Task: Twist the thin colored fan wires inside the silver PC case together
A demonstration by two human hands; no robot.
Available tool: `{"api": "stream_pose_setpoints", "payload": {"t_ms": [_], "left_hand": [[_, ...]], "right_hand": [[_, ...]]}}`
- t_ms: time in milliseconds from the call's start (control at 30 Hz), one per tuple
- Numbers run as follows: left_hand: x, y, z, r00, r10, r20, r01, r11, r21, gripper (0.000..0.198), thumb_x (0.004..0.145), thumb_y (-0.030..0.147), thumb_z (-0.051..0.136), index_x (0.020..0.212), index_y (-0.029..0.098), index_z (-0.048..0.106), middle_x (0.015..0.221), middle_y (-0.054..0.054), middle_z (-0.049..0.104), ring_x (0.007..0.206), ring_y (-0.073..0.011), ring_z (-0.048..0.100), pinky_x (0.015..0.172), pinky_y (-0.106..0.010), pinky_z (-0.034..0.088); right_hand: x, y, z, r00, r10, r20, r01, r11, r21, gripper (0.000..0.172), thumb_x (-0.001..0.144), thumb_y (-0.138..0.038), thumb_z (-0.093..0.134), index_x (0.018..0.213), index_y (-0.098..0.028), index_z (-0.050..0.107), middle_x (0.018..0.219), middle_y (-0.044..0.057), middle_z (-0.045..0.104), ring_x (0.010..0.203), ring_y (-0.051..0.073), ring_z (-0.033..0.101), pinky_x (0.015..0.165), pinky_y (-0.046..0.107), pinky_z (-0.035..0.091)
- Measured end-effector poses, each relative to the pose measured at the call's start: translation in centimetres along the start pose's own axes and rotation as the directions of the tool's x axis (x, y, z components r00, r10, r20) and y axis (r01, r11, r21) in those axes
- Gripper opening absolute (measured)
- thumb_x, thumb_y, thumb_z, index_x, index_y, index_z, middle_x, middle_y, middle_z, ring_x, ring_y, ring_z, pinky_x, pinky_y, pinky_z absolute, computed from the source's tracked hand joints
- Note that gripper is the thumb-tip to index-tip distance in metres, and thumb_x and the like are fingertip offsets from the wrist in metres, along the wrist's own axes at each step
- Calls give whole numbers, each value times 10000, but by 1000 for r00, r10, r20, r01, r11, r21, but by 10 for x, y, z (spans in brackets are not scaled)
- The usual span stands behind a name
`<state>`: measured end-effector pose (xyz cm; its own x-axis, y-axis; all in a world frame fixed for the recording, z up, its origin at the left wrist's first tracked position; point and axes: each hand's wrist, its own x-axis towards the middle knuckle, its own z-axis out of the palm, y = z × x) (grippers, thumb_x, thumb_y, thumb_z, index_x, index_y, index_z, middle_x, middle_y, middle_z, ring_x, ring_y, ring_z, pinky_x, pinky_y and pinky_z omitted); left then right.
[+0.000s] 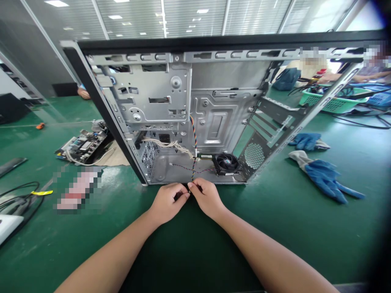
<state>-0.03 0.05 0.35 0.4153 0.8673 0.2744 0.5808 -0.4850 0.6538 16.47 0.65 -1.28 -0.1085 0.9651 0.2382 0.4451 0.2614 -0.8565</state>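
Cable (195,140), head view, clock centred on the hands: twisted, many-coloured, comes out from behind the metal bay (159,91) at 12 o'clock and drops to the near lower edge of the computer case (227,42). Its lower end lies at the fingertips.

Hands: left hand (169,202) at 8, right hand (209,197) at 4, each pinching the cable end between thumb and forefinger, tips almost meeting. Fingers mask the very end; plug type cannot be told.

Surroundings: white wires (171,143) at 11; fan (227,162) at 2; thin red-and-dark wire (203,171) crossing close to the cable at 12 to 1. Out on the green table (275,195): circuit board (87,142) between 9 and 10, blue gloves (322,175) near 3.

Risks (judgement): a hard downward pull could strain the hidden upper joint or scrape the cable over the metal edge. Tugging sideways could snag the white wires or thin wire. Loose pinch on so small an end: slip likely, strands untwisting.
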Motion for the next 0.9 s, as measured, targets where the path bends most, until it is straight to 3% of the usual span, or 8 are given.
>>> {"api": "stream_pose_setpoints", "payload": {"t_ms": [900], "left_hand": [[1,2,-1,999,-2,41,3,1000,-30,129,863,221,538,753,188,595,707,12,625,645,-127,562,625,-244,397]], "right_hand": [[-1,1,0,998,-16,59,16,1000,5,314,914,-297,426,613,-207,417,571,-31,445,556,121,421,535,245,308]]}}
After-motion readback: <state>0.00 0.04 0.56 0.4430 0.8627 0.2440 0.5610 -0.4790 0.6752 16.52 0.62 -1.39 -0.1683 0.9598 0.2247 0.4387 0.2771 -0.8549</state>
